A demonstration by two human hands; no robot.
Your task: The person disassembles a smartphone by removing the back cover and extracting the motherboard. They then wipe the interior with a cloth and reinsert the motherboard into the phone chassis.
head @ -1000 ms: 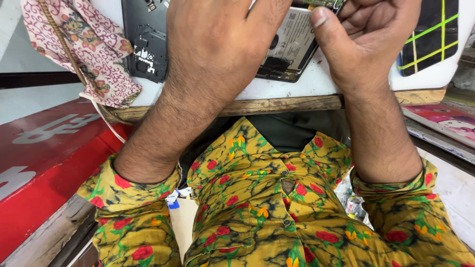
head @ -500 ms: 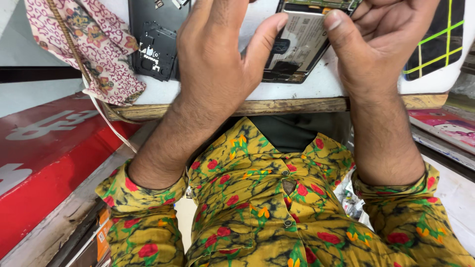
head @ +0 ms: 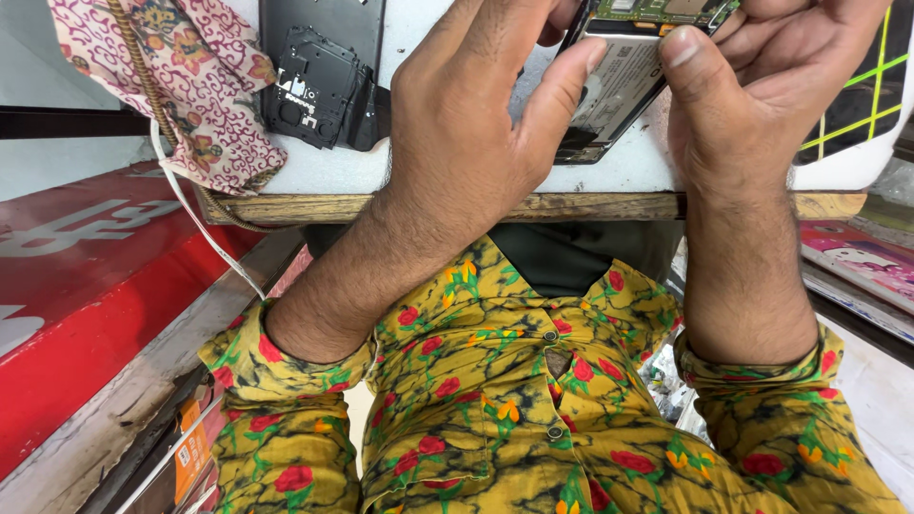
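An opened phone (head: 624, 81) with its back off lies tilted near the front of the white worktop (head: 609, 176), showing a silvery battery and a green circuit board at its top end. My left hand (head: 476, 124) curls over its left side, thumb pressed on the battery's edge. My right hand (head: 762, 90) grips the right side, thumb on the battery too. The phone's upper part is hidden by my fingers and the frame's edge.
A black phone back cover and inner frame (head: 319, 81) lie on the worktop to the left. A patterned pink cloth (head: 171, 86) hangs over the left corner, with a white cable (head: 205, 233) below. A red board (head: 86, 305) is at left.
Both hands and the phone sit lower in view than before. My left hand has drawn back from covering the phone, so its thumb now rests on the battery's left edge.
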